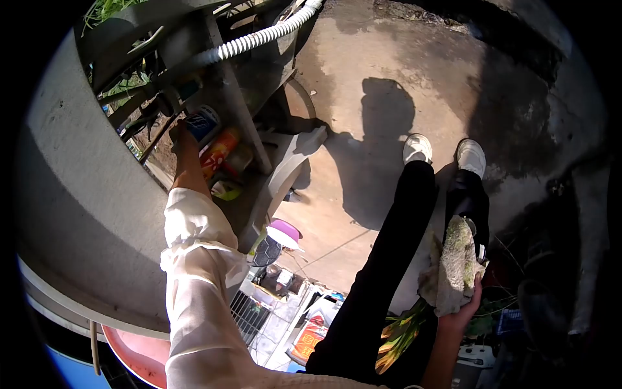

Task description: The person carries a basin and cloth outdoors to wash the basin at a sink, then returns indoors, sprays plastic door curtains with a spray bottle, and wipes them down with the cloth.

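My left hand [184, 136] reaches into a shaded shelf below the concrete counter, beside a blue and white can [203, 123]. Its fingers are dark and mostly hidden, so their grip cannot be made out. An orange-red container [220, 150] lies just below the can. My right hand [463, 310], at the lower right, is closed around a dirty greyish cloth [455, 266]. Green and yellow leaves [403, 334] show beneath the cloth.
A pale concrete counter [78, 194] curves along the left side. A white ribbed hose [265, 35] runs across the top. A pink basin [136, 350] is at the lower left, and a pink and white object [284, 233] stands near the shelf. My white shoes [471, 157] are on the floor.
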Demonstrator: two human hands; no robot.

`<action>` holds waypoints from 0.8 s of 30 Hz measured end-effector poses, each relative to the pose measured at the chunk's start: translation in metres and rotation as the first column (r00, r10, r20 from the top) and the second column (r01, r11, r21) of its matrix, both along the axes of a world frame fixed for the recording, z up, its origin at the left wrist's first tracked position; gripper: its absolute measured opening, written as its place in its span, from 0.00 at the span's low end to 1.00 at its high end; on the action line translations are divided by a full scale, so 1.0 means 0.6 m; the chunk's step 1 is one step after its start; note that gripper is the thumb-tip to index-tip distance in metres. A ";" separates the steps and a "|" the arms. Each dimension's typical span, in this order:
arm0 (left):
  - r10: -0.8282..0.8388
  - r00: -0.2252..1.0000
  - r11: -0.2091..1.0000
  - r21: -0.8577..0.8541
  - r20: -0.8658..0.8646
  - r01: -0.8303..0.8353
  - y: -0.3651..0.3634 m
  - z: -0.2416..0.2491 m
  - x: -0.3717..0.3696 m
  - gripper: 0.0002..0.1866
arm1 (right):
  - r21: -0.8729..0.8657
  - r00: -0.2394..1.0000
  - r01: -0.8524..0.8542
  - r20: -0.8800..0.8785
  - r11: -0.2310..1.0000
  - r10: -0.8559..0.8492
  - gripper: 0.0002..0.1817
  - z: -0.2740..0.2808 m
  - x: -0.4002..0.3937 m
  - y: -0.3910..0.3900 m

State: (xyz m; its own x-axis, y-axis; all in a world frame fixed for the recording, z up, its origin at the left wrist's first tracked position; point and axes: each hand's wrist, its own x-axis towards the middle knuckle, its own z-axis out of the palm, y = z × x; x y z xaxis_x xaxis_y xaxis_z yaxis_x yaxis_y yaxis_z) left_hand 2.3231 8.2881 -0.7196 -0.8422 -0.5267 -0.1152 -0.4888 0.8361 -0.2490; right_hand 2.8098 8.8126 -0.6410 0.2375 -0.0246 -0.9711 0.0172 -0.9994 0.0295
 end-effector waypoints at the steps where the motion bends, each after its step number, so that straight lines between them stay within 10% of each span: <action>1: 0.024 0.999 1.000 0.004 -0.028 -0.024 0.006 -0.001 -0.001 0.38 | -0.003 1.000 -0.011 0.017 1.000 0.011 0.27 0.000 -0.002 0.000; 15: 0.465 0.767 0.871 0.387 -0.443 -0.304 0.122 0.005 0.022 0.38 | -0.051 0.992 -0.020 -0.129 0.999 0.013 0.26 0.006 0.007 0.007; 17: 0.214 0.958 0.928 0.347 -0.189 -0.139 0.154 0.029 0.036 0.39 | -0.058 0.992 -0.040 -0.125 0.998 0.032 0.27 0.005 0.004 0.009; 22: 0.172 0.956 0.930 -0.282 -0.236 -0.237 0.256 0.047 0.076 0.51 | -0.058 0.960 -0.019 -0.280 0.998 0.002 0.26 0.007 0.022 0.007; 24: 0.178 0.926 0.947 -0.198 -0.333 -0.253 0.243 0.036 0.096 0.54 | -0.040 0.953 -0.022 -0.304 0.999 0.009 0.25 0.011 0.014 0.009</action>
